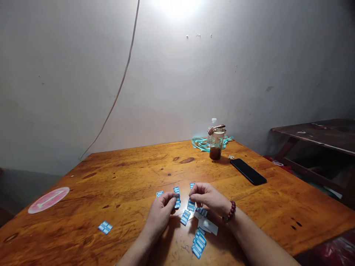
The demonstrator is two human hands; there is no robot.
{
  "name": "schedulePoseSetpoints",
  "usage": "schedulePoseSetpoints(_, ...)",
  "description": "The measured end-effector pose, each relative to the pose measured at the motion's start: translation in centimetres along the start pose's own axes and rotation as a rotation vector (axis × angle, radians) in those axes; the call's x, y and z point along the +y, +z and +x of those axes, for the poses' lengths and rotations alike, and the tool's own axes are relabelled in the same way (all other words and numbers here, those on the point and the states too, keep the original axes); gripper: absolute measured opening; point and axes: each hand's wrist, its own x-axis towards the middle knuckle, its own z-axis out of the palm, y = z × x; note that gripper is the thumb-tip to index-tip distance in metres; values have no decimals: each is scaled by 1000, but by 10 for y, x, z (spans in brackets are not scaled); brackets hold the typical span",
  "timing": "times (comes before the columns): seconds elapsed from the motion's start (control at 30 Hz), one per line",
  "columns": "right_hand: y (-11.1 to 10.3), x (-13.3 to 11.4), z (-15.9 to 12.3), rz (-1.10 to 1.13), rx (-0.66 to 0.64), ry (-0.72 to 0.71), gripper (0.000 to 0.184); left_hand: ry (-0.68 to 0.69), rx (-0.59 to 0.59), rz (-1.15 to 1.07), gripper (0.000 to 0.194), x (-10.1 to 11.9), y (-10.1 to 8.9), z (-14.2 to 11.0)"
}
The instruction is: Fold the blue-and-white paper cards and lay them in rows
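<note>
My left hand (162, 212) is closed in a pinch, thumb against forefinger, on a small blue-and-white printed card (177, 202) that the fingers partly cover. To its right, my right hand (206, 197), with a dark red bead bracelet at the wrist, pinches the upper end of another small blue-and-white card (190, 205). Whether that card is lifted off the table is hard to tell. Between and below the hands lies a loose card (185, 217). An overlapping group of blue-and-white cards (199, 244) lies nearer to me, beside white blank-looking pieces (208, 226).
Far off to the left are a lone blue-and-white card (105, 227) and a pink oval sticker (48, 200) on the wooden table (133, 177). Toward the back right stand a bottle of dark drink (215, 152), turquoise straps (200, 144) and a black phone (248, 171).
</note>
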Motion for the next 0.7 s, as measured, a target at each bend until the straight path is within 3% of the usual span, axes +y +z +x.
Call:
schedulePoseSetpoints(0.13,12,1,-1,14,31,-95,14,-50,-103,-110,24,0,5,-3)
schedulePoseSetpoints(0.43,25,5,-1,-294,91,-288,8,-40,-243,-125,24,1,10,-7)
schedulePoseSetpoints(0.57,24,5,-1,-323,113,-314,11,100,-185,87,24,1,11,-9)
schedulePoseSetpoints(0.7,16,11,5,-297,233,-311,15,316,-49,533,25,8,11,-13)
